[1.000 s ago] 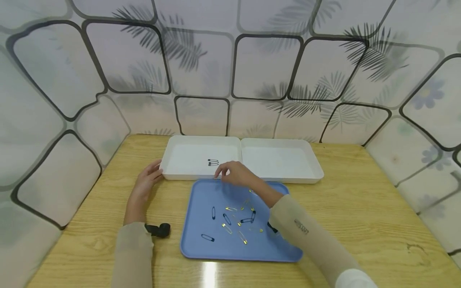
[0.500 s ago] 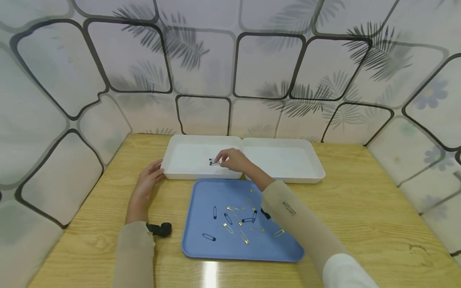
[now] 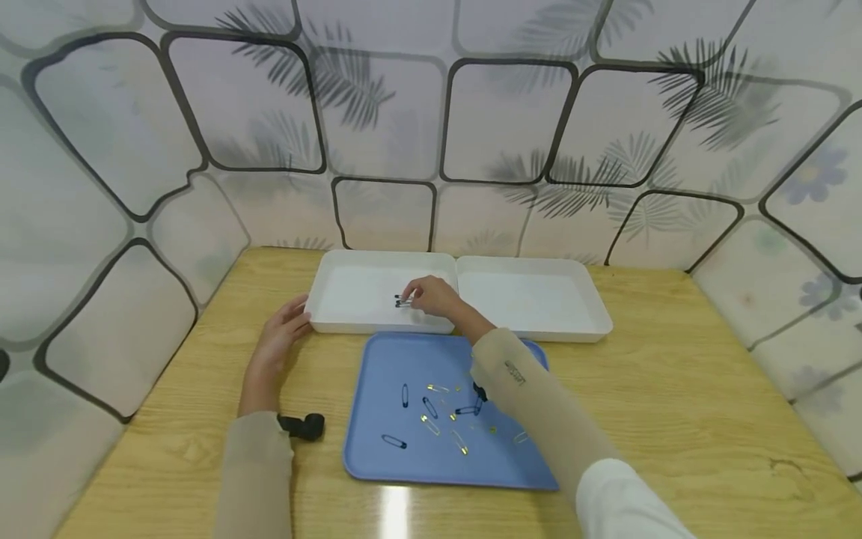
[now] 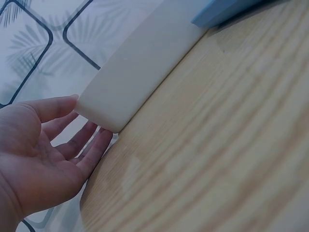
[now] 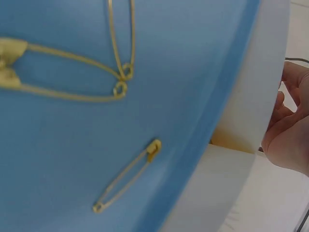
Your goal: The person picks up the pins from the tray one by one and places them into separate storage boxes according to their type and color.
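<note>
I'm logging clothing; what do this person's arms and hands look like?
The left hand and right hand are bare. The left sleeve and right sleeve are beige, the right one with dark print; white fabric shows higher on that arm. A black device sits at each wrist.

right hand [image 3: 434, 296] | moved from left white tray's [image 3: 350, 292] front rim | now at black safety pins [image 3: 398, 302] inside

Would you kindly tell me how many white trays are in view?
2, beyond the blue tray: the left white tray, touched by the left hand, and the right white tray beside it.
</note>
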`<state>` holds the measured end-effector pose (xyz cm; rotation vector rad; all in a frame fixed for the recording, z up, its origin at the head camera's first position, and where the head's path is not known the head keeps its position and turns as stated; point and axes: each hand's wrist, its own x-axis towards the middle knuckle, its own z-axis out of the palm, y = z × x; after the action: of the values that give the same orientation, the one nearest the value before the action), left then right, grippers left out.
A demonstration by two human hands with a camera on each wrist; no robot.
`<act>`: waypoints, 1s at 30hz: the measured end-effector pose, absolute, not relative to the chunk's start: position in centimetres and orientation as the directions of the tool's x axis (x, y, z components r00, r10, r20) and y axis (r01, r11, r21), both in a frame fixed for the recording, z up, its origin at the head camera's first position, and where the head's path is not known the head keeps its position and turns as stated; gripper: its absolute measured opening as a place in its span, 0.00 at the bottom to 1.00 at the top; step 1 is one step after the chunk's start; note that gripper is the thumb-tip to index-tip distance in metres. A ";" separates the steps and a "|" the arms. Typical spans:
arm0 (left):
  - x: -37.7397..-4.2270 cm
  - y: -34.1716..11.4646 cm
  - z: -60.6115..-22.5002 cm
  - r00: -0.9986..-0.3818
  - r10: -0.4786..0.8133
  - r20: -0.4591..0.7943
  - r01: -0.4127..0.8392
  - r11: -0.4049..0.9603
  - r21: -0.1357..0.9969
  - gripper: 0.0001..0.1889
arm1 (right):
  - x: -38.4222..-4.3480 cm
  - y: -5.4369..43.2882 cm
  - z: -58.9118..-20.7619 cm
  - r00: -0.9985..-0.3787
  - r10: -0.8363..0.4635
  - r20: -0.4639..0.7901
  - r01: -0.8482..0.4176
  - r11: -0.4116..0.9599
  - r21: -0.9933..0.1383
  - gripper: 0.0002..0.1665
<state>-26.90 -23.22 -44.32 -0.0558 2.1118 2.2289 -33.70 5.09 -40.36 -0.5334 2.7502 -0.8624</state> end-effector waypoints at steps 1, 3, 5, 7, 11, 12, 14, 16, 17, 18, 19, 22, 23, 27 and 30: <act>-26.9 -23.2 -44.3 -0.997 0.025 -0.073 -0.075 -0.053 0.996 0.26 | -33.8 5.1 -40.6 -0.915 -0.394 -0.091 -0.272 0.767 -0.581 0.11; -27.0 -23.2 -44.2 -0.997 0.027 -0.068 -0.070 -0.056 0.996 0.26 | -33.9 5.1 -40.9 -0.919 -0.382 -0.095 -0.260 0.771 -0.582 0.11; -27.1 -23.2 -44.2 -0.997 0.027 -0.073 -0.074 -0.057 0.996 0.26 | -34.1 5.1 -41.2 -0.924 -0.369 -0.101 -0.247 0.776 -0.581 0.11; -27.1 -23.2 -44.1 -0.996 0.025 -0.085 -0.087 -0.050 0.995 0.26 | -34.2 5.1 -41.4 -0.927 -0.360 -0.105 -0.240 0.784 -0.573 0.11; -27.2 -23.3 -44.1 -0.995 0.023 -0.097 -0.098 -0.040 0.994 0.26 | -34.4 4.9 -41.7 -0.928 -0.357 -0.102 -0.245 0.795 -0.554 0.12; -27.2 -23.3 -44.1 -0.995 0.023 -0.093 -0.094 -0.039 0.995 0.26 | -34.4 4.8 -41.7 -0.928 -0.358 -0.100 -0.249 0.798 -0.549 0.12; -27.2 -23.3 -44.2 -0.996 0.023 -0.088 -0.089 -0.040 0.995 0.26 | -34.4 4.7 -41.8 -0.929 -0.357 -0.100 -0.249 0.801 -0.544 0.12; -27.2 -23.3 -44.2 -0.996 0.021 -0.089 -0.090 -0.042 0.995 0.26 | -34.4 4.6 -41.9 -0.930 -0.354 -0.104 -0.245 0.802 -0.544 0.11; -27.1 -23.3 -44.3 -0.996 0.020 -0.089 -0.090 -0.042 0.995 0.26 | -34.4 4.5 -41.9 -0.930 -0.352 -0.107 -0.242 0.803 -0.544 0.11; -27.1 -23.4 -44.3 -0.996 0.020 -0.091 -0.091 -0.041 0.995 0.26 | -34.4 4.5 -42.0 -0.930 -0.352 -0.109 -0.240 0.804 -0.544 0.11; -27.1 -23.3 -44.3 -0.995 0.020 -0.093 -0.094 -0.043 0.995 0.26 | -34.3 4.5 -42.0 -0.930 -0.350 -0.111 -0.238 0.805 -0.544 0.10; -27.1 -23.3 -44.3 -0.995 0.019 -0.094 -0.095 -0.047 0.994 0.26 | -34.3 4.4 -42.0 -0.930 -0.350 -0.112 -0.239 0.807 -0.540 0.11; -27.1 -23.3 -44.4 -0.996 0.019 -0.093 -0.094 -0.046 0.995 0.26 | -34.3 4.4 -42.1 -0.930 -0.351 -0.110 -0.241 0.808 -0.538 0.11; -27.0 -23.3 -44.5 -0.996 0.023 -0.089 -0.090 -0.040 0.995 0.26 | -34.3 4.4 -42.1 -0.932 -0.348 -0.103 -0.244 0.810 -0.533 0.12; -26.9 -23.3 -44.6 -0.996 0.028 -0.086 -0.087 -0.038 0.995 0.26 | -34.3 4.4 -41.9 -0.934 -0.343 -0.103 -0.239 0.811 -0.533 0.11</act>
<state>-26.95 -23.31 -44.61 -0.0652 2.1216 2.2066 -34.30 4.38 -41.93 -0.4553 2.8020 -0.7865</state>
